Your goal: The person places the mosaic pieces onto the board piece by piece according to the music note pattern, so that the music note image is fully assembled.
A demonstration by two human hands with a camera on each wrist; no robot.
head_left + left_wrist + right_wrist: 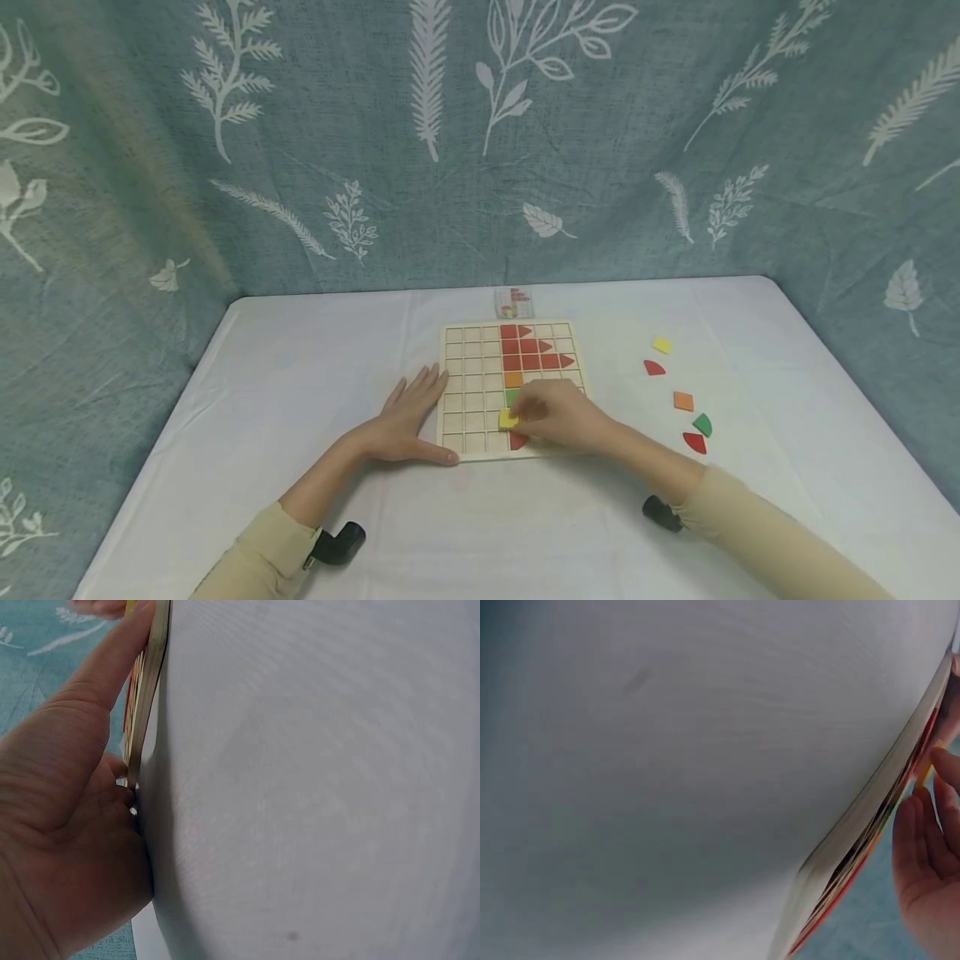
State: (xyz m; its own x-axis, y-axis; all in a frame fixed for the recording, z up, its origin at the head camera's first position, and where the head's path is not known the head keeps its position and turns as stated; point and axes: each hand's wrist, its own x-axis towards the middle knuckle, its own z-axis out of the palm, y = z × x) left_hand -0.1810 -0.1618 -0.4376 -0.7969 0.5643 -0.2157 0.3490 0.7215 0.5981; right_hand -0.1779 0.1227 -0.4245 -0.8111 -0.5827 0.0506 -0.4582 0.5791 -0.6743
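A wooden grid board [463,402] lies on the white table. My right hand [564,414] pinches a yellow square tile [507,419] close over the lower middle of the grid; the right wrist view shows that yellow tile [925,772] edge-on between thumb and fingers. My left hand [405,422] rests along the board's left edge with straight, spread fingers, its thumb [112,660] at the near left corner. Red pieces [530,362] form three rows ending in points. Below them run an orange square [513,380], a green piece [512,397] and, past the yellow tile, a red piece [517,440], partly hidden by my hand.
To the right lie a yellow square [662,345], a red quarter-round [654,367], an orange square [683,401], a green piece [702,425] and another red piece [695,442]. Behind the board is a small pattern card [513,303]. A leaf-print curtain [420,208] hangs behind the table.
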